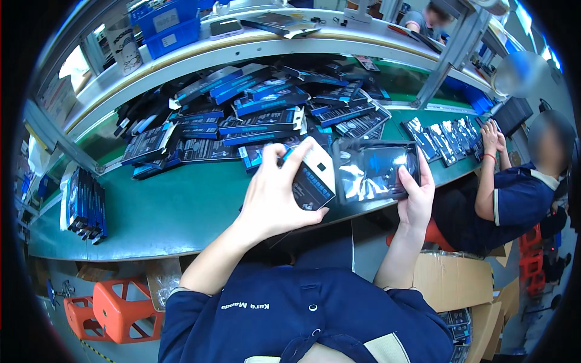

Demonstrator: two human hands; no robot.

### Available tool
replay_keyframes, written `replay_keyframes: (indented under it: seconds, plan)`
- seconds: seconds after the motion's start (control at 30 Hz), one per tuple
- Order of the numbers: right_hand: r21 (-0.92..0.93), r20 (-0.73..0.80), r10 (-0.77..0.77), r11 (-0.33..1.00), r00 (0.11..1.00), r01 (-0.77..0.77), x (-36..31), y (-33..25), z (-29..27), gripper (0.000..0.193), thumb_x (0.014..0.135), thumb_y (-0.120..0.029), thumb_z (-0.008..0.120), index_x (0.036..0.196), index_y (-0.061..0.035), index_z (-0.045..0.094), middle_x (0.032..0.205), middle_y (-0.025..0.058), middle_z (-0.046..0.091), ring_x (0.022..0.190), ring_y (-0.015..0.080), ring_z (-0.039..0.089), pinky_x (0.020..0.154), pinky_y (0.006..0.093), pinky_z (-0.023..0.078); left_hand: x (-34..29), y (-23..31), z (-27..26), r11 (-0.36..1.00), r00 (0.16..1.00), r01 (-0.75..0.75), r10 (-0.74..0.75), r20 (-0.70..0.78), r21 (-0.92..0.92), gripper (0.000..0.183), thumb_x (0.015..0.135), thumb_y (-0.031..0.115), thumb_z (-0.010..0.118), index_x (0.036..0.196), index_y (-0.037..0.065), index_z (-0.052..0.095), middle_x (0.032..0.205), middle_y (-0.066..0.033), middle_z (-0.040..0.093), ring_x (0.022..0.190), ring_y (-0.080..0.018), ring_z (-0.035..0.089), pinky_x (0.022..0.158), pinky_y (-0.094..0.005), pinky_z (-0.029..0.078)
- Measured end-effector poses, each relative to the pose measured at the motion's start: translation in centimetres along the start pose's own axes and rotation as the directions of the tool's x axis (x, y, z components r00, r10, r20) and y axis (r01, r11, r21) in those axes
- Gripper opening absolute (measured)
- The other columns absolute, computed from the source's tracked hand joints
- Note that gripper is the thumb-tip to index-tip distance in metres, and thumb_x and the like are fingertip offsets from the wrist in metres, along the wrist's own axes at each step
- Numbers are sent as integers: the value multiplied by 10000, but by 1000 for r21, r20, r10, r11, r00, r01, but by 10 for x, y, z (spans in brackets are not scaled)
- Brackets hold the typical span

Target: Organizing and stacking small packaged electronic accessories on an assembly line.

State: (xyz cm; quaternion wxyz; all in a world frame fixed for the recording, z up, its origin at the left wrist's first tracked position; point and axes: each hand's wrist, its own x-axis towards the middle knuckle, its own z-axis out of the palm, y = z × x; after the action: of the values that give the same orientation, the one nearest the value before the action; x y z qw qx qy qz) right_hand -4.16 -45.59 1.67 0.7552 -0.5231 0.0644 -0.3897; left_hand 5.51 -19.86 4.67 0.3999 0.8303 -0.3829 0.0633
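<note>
With widely curled left hand point(269, 190), grips black box point(316, 186); with narrowly pinched right hand point(416, 196), holds glossy package point(370, 172) between both hands.

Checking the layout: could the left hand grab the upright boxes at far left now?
Probably not: the left hand is gripping a box, and the upright boxes stand well off to its left.
</note>
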Motion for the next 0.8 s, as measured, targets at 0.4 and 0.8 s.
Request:
replay_keyframes:
  seconds: [0.4, 0.8]
  plan:
    - [118, 137, -50, 992, 989, 33, -9, 2, 73, 633, 872, 32, 657, 1446, 33, 389, 1219, 128, 610, 1020, 140, 626, 873, 277, 523, -26, -28, -38, 950, 959, -268, 246, -141, -158, 1192, 478, 358, 923, 1470, 47, 339, 1248, -197, 479, 1130, -351, 526, 949, -422, 454]
    - [-372, 785, -167, 642, 596, 670, -3, -21, 125, 642, 822, 27, 623, 1433, 16, 427, 1352, 195, 567, 1175, 270, 614, 1024, 334, 449, -26, -6, -12, 972, 879, -190, 231, -417, 137, 1215, 479, 336, 880, 1467, -71, 304, 1084, -195, 594, 928, -343, 605, 814, -422, 501]
